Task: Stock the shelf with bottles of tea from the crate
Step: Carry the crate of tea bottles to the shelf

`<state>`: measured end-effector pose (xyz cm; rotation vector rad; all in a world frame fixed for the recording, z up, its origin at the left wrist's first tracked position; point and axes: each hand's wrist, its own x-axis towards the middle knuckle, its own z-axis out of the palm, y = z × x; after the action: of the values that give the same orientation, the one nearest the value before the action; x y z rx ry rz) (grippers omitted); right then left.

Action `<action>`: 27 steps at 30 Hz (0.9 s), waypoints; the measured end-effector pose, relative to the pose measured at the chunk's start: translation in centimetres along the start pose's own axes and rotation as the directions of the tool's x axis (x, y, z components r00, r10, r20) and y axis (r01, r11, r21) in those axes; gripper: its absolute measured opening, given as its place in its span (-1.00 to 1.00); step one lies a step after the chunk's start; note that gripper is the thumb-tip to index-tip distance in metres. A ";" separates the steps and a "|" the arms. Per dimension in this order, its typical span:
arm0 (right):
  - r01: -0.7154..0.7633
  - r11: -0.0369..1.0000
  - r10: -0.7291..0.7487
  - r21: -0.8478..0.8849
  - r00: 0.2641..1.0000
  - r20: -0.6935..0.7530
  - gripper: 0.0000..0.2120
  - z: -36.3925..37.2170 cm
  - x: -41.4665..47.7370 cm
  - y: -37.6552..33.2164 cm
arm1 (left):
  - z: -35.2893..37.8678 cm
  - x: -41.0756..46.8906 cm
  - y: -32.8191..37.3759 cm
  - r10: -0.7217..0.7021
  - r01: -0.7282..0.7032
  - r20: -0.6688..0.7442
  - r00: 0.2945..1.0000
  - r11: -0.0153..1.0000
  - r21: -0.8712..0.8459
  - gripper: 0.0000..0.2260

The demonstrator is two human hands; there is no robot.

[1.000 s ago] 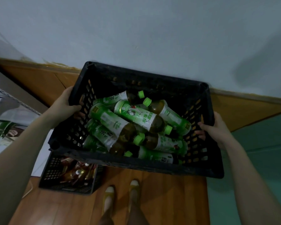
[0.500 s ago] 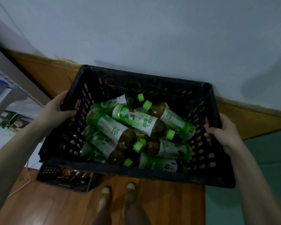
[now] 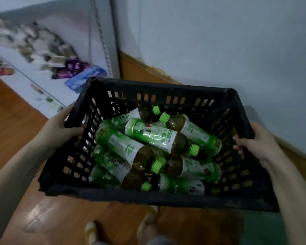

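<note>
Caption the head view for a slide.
Left hand and right hand grip a black crate of jumbled green-capped tea bottles near a white shelf.

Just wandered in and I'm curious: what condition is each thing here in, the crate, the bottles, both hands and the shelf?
black crate: open-topped, held up above the floor by both side walls.
tea bottles: capped, lying piled inside the crate.
left hand: grips the crate's left rim.
right hand: grips the crate's right rim.
shelf: blurred, holding assorted packets.
</note>
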<state>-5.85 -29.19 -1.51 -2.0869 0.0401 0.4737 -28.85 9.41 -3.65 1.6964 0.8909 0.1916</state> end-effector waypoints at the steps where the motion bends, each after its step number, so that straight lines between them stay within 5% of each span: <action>1: 0.025 1.000 -0.024 -0.008 0.999 0.030 -0.50 1.6 -0.6 -0.9 | -1.9 -1.1 -1.0 -0.012 0.011 -0.044 0.999 1.000 -0.014 -0.45; 9: 0.140 0.982 -0.100 -0.128 0.954 0.282 -0.47 18.6 -7.1 -6.5 | -17.9 -9.2 -11.9 -0.152 0.125 -0.293 0.944 0.986 -0.109 -0.40; 18: 0.220 0.956 -0.075 -0.195 0.825 0.560 -0.46 40.6 -13.6 -10.6 | -33.3 -15.6 -22.4 -0.389 0.286 -0.491 0.780 0.918 -0.273 -0.39; 27: 0.328 0.919 -0.100 -0.217 0.728 0.679 -0.56 60.8 -12.7 -17.9 | -45.8 -13.3 -28.6 -0.533 0.328 -0.592 0.605 0.844 -0.425 -0.35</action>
<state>-32.98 28.77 -10.75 -2.0814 -0.7452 1.1087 -76.44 37.51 -9.54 1.0684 1.7376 0.6210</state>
